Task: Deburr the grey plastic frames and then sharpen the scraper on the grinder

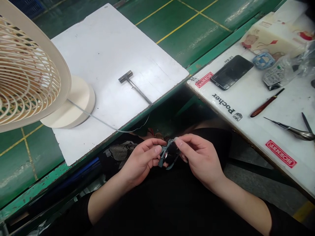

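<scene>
A small grey-blue part point(161, 161) with thin curved strips and a shiny spot is held up between my hands, above my lap. My left hand point(145, 159) pinches one side of it between thumb and fingers. At the upper end, my right hand point(200, 157) closes its thumb and forefinger on the same part. Its exact kind is too small to make out, and the fingers cover some of it. Beyond my hands, a metal T-shaped hammer point(139, 90) lies on a white board point(105, 42).
To the left stands a cream fan point(73, 111), its cord point(103, 122) trailing over the board's edge. The right-hand table point(248, 137) carries a phone point(232, 72), a wooden-handled tool point(264, 105), pliers-like tool point(295, 130), a blue case point(263, 61), plastic bags and a tissue box point(268, 34).
</scene>
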The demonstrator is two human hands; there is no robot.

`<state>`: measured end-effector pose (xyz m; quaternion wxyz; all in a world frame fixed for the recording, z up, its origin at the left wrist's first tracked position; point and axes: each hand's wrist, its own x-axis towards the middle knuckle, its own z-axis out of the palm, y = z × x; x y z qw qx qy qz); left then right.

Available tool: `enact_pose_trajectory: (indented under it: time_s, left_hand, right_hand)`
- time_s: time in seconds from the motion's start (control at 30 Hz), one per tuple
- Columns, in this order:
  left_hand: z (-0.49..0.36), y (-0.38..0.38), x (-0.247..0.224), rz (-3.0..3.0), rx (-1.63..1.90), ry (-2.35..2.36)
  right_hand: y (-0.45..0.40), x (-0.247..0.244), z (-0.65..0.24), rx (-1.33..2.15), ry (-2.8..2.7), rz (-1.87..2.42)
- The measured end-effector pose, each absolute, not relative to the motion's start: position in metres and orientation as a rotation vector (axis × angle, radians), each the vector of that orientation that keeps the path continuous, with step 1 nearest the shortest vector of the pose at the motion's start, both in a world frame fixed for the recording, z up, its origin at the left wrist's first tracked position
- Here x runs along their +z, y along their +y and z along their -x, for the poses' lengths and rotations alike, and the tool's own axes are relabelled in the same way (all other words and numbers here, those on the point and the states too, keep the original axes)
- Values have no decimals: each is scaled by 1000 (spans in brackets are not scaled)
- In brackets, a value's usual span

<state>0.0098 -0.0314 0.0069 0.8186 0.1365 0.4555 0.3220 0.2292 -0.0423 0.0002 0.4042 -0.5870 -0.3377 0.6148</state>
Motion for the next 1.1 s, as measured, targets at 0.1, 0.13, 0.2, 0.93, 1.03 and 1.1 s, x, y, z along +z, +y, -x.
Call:
enact_pose_trajectory:
  time_s: [0.1,0.13,0.2,0.93,1.03,1.1]
  left_hand:
    - [-11,-32,5,-283,659,984]
    - [-11,-32,4,-280,653,990]
    - [-11,-31,3,-269,645,1003]
    - [-4,-34,5,-397,679,904]
    - [-5,-33,8,-399,709,916]
    - [-7,-32,10,-388,695,951]
  right_hand:
    - [-44,0,-228,1590,-835,1461]
    - [-45,-1,-228,1604,-824,1451]
    - [-46,-3,-228,1625,-799,1434]
    - [-41,-7,-228,1503,-675,1433]
    - [-41,-7,-228,1476,-678,1444]
    - [-43,-7,-228,1477,-688,1451]
